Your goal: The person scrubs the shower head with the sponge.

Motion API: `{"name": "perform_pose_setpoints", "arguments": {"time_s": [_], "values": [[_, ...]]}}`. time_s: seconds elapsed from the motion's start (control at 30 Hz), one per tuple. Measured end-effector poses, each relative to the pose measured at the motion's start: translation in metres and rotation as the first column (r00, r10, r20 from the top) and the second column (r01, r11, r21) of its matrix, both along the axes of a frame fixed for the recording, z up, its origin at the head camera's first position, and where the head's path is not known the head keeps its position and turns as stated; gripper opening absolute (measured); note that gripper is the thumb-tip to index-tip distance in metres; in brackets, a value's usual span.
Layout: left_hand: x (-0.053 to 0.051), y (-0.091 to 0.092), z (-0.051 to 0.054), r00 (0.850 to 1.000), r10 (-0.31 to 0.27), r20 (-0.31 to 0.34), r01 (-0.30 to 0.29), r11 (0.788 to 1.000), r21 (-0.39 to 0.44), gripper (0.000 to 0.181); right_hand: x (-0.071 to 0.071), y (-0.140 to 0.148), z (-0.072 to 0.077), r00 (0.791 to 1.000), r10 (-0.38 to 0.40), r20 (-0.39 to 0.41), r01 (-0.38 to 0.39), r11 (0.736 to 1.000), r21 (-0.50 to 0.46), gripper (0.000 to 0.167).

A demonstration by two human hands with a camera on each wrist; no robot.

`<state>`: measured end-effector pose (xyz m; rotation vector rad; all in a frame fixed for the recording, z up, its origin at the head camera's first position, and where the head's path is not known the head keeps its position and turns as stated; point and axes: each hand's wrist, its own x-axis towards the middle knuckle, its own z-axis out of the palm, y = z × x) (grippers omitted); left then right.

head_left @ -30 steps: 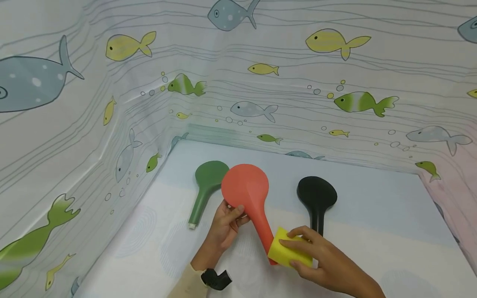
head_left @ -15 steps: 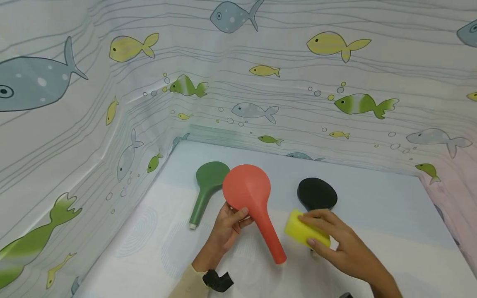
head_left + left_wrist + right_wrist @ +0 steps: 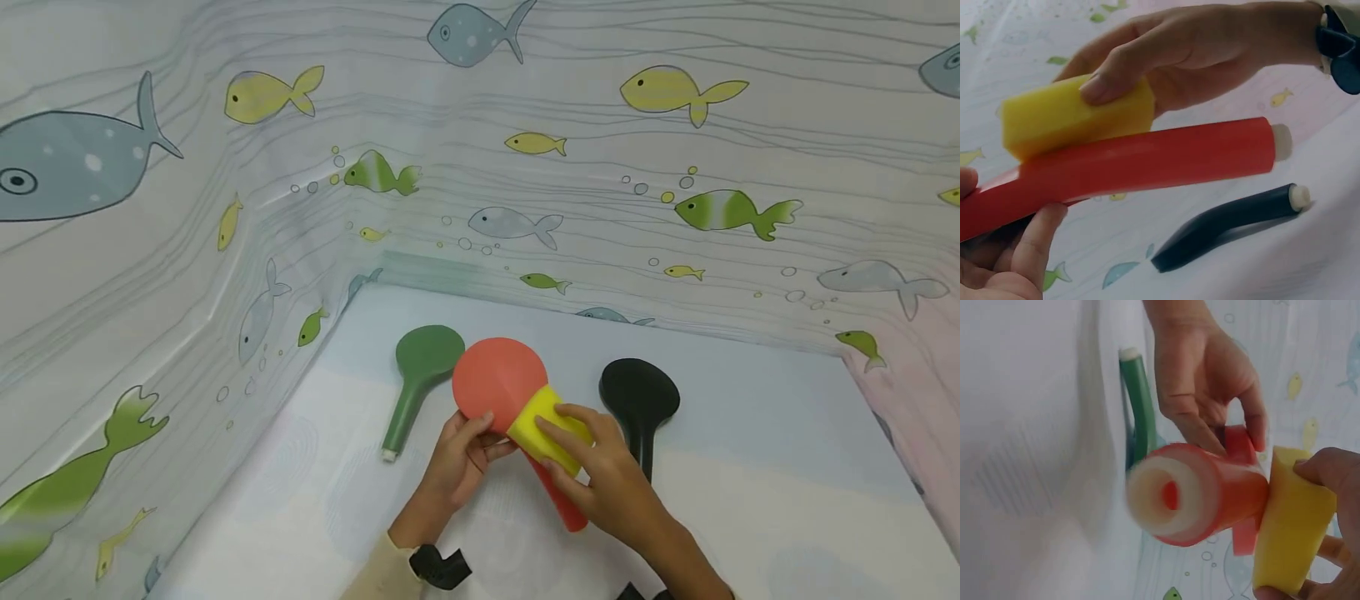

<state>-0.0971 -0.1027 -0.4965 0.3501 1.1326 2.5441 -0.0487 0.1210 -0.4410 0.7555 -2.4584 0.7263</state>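
Observation:
A red shower head (image 3: 495,375) is held up by my left hand (image 3: 453,471), its thumb on the front near the neck and other fingers behind. My right hand (image 3: 611,479) grips a yellow sponge (image 3: 546,425) between thumb and fingers. In the left wrist view the sponge (image 3: 1072,115) lies against the upper part of the red handle (image 3: 1166,156). The handle's pale hollow end (image 3: 1166,494) faces the camera in the right wrist view. The sponge hides part of the neck in the head view.
A green shower head (image 3: 426,354) lies on the white table (image 3: 750,517) behind and left of the red one. To the right lies a black shower head (image 3: 639,387). Fish-patterned sheeting (image 3: 585,175) rises as walls at the back and sides.
From the lower handle, the sponge first swung away to the right, clear of the shower head, then came back against it higher up, at the neck. My left hand has barely shifted.

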Motion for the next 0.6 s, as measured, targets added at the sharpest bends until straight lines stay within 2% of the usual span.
{"name": "perform_pose_setpoints", "arguments": {"time_s": [0.2,0.4,0.5,0.6], "values": [[-0.001,0.000,0.000,1.000,0.026,0.009,-0.026,0.999,0.025,0.043,0.017,0.013,-0.005,0.996,0.085,-0.041,-0.082,0.994,0.068,0.040],[-0.001,-0.001,0.001,0.997,0.066,0.025,-0.067,0.997,0.037,0.045,0.036,0.034,-0.005,0.990,0.140,-0.005,-0.136,0.975,0.176,0.042],[-0.001,-0.001,0.001,0.996,0.081,0.023,-0.081,0.996,0.025,0.048,0.046,0.046,0.000,0.984,0.171,0.055,-0.179,0.954,0.241,0.049],[-0.001,-0.002,0.002,0.996,0.083,0.013,-0.083,0.996,0.016,0.049,0.053,0.058,0.012,0.964,0.221,0.149,-0.257,0.918,0.302,0.043]]}}
